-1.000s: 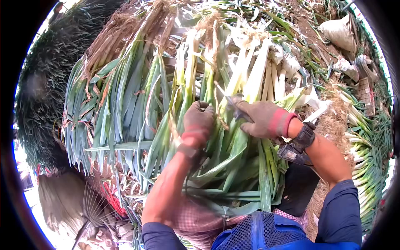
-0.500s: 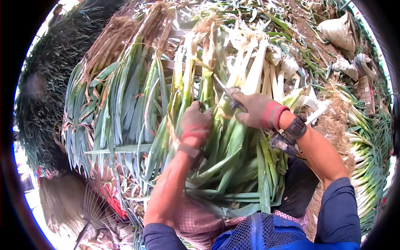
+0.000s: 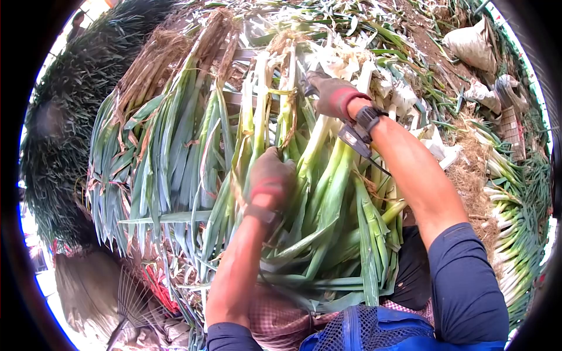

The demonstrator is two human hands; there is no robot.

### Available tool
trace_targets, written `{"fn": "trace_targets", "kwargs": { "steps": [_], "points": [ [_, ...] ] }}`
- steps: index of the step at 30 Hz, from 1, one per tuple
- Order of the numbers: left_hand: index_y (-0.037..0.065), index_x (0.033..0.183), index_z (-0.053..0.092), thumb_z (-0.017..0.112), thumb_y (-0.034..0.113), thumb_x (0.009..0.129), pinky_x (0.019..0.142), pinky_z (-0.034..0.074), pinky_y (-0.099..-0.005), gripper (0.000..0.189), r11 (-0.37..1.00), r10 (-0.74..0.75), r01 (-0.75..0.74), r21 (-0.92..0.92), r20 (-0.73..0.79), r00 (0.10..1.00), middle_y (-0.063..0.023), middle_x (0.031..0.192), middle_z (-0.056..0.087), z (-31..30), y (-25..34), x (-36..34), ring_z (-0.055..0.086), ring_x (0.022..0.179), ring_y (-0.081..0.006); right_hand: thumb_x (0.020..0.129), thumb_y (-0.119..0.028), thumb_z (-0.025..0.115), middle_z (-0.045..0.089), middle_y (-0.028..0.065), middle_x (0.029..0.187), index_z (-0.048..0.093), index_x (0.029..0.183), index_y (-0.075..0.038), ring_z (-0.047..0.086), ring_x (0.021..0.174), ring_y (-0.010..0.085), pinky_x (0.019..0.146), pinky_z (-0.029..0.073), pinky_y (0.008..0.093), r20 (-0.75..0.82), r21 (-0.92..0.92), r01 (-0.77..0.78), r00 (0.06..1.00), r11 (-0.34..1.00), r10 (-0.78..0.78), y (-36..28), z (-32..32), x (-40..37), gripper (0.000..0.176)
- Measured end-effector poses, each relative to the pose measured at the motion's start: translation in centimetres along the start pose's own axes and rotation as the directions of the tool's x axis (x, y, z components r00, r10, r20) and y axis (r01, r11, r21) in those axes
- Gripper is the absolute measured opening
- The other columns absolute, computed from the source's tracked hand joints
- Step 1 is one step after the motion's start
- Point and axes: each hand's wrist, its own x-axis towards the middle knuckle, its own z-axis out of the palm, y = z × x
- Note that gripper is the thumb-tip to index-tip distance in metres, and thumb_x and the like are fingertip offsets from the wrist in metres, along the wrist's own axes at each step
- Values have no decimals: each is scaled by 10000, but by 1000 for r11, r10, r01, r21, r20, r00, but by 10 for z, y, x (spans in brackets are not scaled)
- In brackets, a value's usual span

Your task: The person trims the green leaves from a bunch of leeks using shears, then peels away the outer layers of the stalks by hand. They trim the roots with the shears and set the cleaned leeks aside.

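Head view: left hand [image 3: 270, 181] clamped round leeks [image 3: 328, 193] mid-stalk; right hand [image 3: 331, 93] fisted at leeks' white end, contents unclear. Pin stalks tight, work away from left hand.

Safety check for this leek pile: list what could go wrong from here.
1. The right hand reaches far up the leeks with something dark, unclear, at its far edge. If that is a blade, a slip could run toward the left hand clamped on them.
2. Only that left hand steadies them, so they may slide sideways.
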Motion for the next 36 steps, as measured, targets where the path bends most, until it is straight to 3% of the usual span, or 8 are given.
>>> {"fn": "trace_targets", "kwargs": {
  "steps": [4, 7, 10, 15, 17, 27, 34, 36],
  "points": [
    [-38, 1167, 761, 776, 204, 859, 711, 566, -334, 392, 972, -23, 47, -232, 103, 994, -117, 844, 767, -3, -3, 7, 692, 722, -170, 992, -296, 630, 761, 264, 1103, 416, 1645, -165, 756, 999, 416, 926, 572, 517, 194, 54, 60, 979, 997, -69, 10, 4, -62, 699],
    [-46, 1157, 758, 786, 198, 861, 677, 554, -312, 385, 952, 8, 32, -304, 127, 992, -87, 823, 751, -2, -4, 5, 665, 705, -137, 984, -298, 641, 757, 249, 1038, 348, 1685, -136, 750, 960, 411, 912, 595, 472, 304, 187, 89, 942, 978, -144, 9, -1, -140, 777],
    [-53, 1135, 755, 800, 190, 862, 651, 546, -311, 369, 925, 36, 43, -377, 200, 979, -70, 815, 748, -3, -3, 5, 658, 700, -126, 1003, -274, 639, 753, 255, 1050, 335, 1689, -128, 755, 963, 410, 920, 583, 503, 271, 254, 167, 933, 953, -236, 9, 6, -174, 764],
    [-52, 1094, 754, 810, 176, 870, 622, 527, -292, 325, 882, 7, 82, -465, 187, 982, -48, 805, 736, 2, -3, 1, 639, 690, -106, 996, -234, 630, 763, 235, 1137, 349, 1685, -98, 747, 1053, 403, 980, 583, 496, 302, 21, 48, 952, 999, -52, -14, -5, -132, 756],
    [-50, 1089, 755, 810, 173, 875, 618, 523, -286, 314, 874, 2, 96, -476, 201, 980, -46, 813, 736, 1, -4, 3, 636, 692, -102, 970, -239, 632, 762, 237, 1141, 380, 1661, -129, 739, 1034, 431, 969, 575, 514, 166, -25, 104, 981, 994, -98, -6, 6, -101, 744],
    [-66, 1323, 696, 778, 128, 927, 708, 548, -269, 448, 853, 61, 75, -516, 241, 969, -67, 980, 775, 18, -22, 13, 663, 783, -97, 942, -139, 631, 736, 265, 1278, 389, 1671, -111, 713, 1184, 427, 1043, 553, 498, 80, -101, -16, 997, 995, 24, -2, 9, -1, 768],
    [-96, 1489, 587, 777, 139, 936, 861, 578, -287, 630, 864, 51, 112, -490, 306, 951, -140, 1191, 781, 7, -12, 6, 707, 960, -141, 952, -191, 664, 741, 280, 1247, 410, 1656, -112, 724, 1138, 441, 994, 568, 509, -2, -55, 59, 998, 997, -60, 9, 12, -17, 752],
    [-97, 1491, 584, 779, 144, 938, 871, 574, -283, 635, 860, 72, 88, -503, 290, 954, -136, 1187, 781, 10, -14, 6, 704, 972, -138, 981, -234, 662, 757, 275, 1153, 388, 1660, -117, 740, 1051, 447, 942, 577, 516, 119, -17, 43, 992, 999, -40, 4, 1, -45, 742]
  ]
}}
